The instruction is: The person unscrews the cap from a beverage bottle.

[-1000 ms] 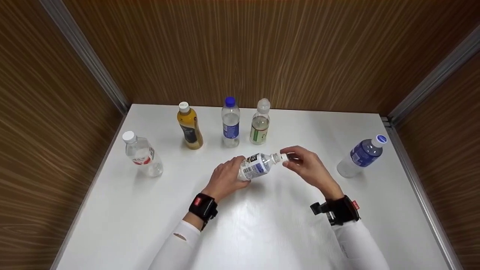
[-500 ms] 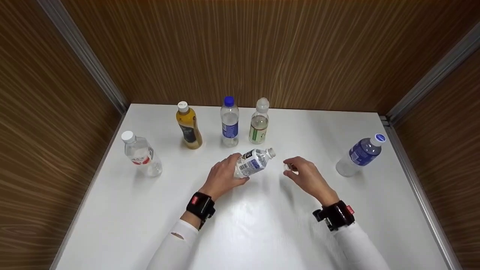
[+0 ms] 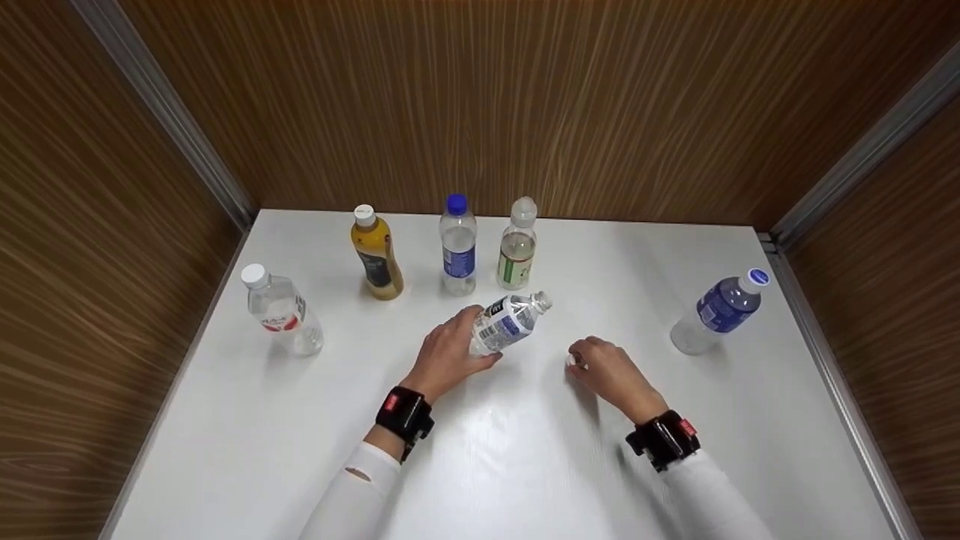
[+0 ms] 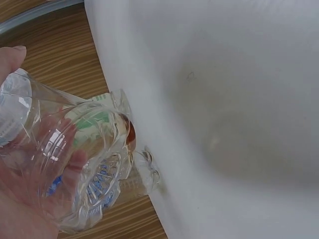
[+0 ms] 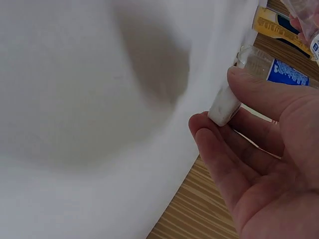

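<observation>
My left hand (image 3: 448, 352) grips a clear plastic bottle (image 3: 504, 324) round its lower body. The bottle tilts with its uncapped neck up and to the right, above the white table (image 3: 480, 465). In the left wrist view the bottle's clear base (image 4: 94, 164) faces the camera, with fingers seen through the plastic. My right hand (image 3: 613, 376), lower and to the right of the bottle, pinches a white bottle cap (image 3: 572, 360) between thumb and fingers. The right wrist view shows this cap (image 5: 224, 105) tilted at the fingertips, just above the table surface.
A bottle with a white cap (image 3: 285, 311) stands at left. Along the back are a yellow bottle (image 3: 377, 255), a blue-capped bottle (image 3: 458, 247) and a green-labelled bottle (image 3: 517, 251). A blue-labelled bottle (image 3: 718, 309) stands at right. Wood-grain panels (image 3: 480, 105) enclose the table.
The right hand has pulled the cap away from the bottle's neck and moved down toward the table with it. The left hand has tipped the bottle's neck slightly upward.
</observation>
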`<action>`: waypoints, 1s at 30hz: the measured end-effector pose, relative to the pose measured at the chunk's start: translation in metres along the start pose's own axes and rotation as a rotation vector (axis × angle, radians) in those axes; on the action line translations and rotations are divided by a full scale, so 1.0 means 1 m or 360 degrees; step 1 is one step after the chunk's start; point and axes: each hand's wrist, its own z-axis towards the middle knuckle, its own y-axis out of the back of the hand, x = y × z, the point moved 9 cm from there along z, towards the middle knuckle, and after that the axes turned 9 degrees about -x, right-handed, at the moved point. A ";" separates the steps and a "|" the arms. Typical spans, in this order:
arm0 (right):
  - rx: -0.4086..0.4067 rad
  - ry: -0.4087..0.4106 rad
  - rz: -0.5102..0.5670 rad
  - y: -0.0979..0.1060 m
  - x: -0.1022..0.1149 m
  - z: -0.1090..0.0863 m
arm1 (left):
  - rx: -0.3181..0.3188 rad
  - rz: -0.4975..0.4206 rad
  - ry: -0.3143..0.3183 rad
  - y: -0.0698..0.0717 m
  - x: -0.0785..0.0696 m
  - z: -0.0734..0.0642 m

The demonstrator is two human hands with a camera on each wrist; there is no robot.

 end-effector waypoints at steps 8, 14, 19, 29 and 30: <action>0.0061 -0.0074 -0.0108 -0.011 -0.008 -0.005 | -0.0022 -0.0017 0.0004 -0.001 0.001 -0.002; 0.0103 -0.0087 -0.0124 -0.016 -0.011 -0.006 | -0.0035 -0.0067 0.0015 0.000 0.000 0.000; 0.0120 -0.0111 -0.0124 -0.018 -0.013 -0.006 | -0.0043 -0.0093 0.0016 0.000 0.000 0.000; 0.0154 -0.0150 -0.0091 -0.016 -0.016 -0.004 | -0.0051 -0.0238 0.0135 -0.002 0.002 0.005; 0.0156 -0.0157 -0.0095 -0.015 -0.016 -0.004 | -0.0053 -0.0255 0.0157 -0.003 0.003 0.005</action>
